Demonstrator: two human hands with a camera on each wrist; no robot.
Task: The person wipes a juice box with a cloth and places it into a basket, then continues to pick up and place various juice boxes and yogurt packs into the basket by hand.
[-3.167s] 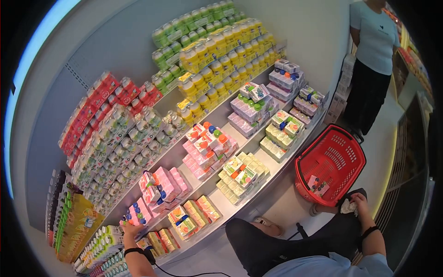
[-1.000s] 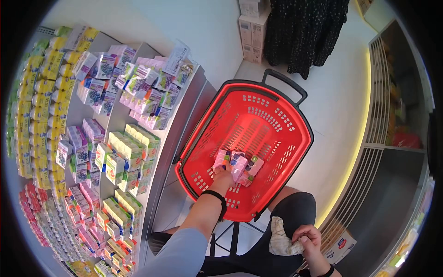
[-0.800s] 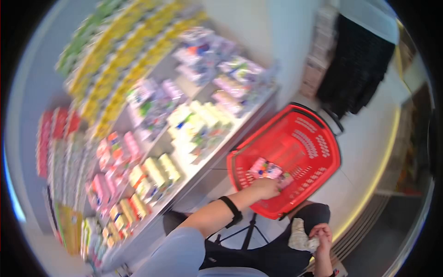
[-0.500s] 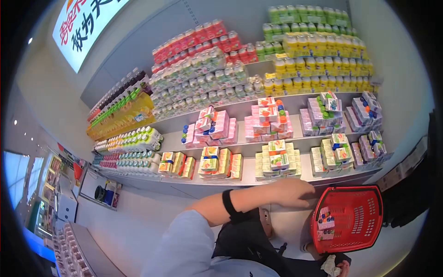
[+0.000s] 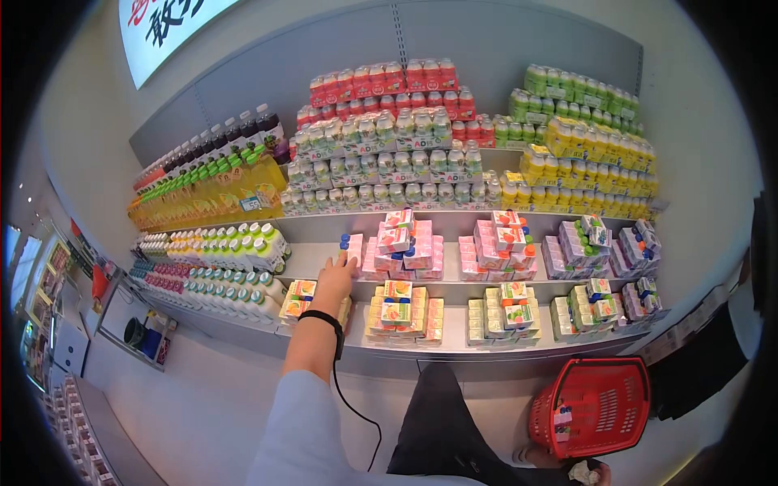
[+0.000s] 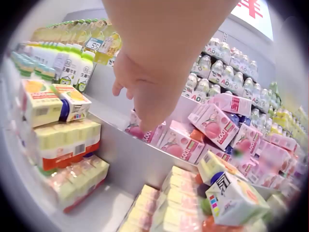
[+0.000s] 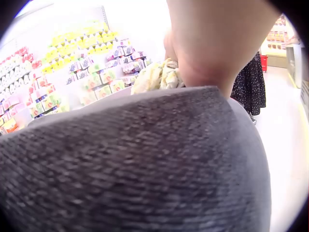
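My left hand [image 5: 335, 282] reaches to the middle shelf at a pink juice pack [image 5: 352, 247] with blue lids. In the left wrist view the hand [image 6: 154, 82] hangs over a pink pack [image 6: 147, 134], its fingertips at the pack's near end; whether they grip it is hidden. Stacked pink packs [image 6: 212, 126] are beside it. Low at the right, my right hand [image 5: 602, 473] holds a crumpled pale cloth [image 5: 582, 472] by my knee. The right wrist view shows that hand [image 7: 175, 48] against the cloth [image 7: 157, 77], its fingers mostly hidden.
A red basket [image 5: 596, 445] with pink packs inside stands on the floor at the right. Yellowish juice packs [image 5: 405, 312] line the lower shelf. White bottles [image 5: 259, 247] are left of my hand. A person in a dark skirt [image 5: 705, 356] stands beyond the basket.
The view has turned from the basket towards the shelves. My left hand has moved away from the basket, leftward to the middle shelf. The right hand still holds the cloth.
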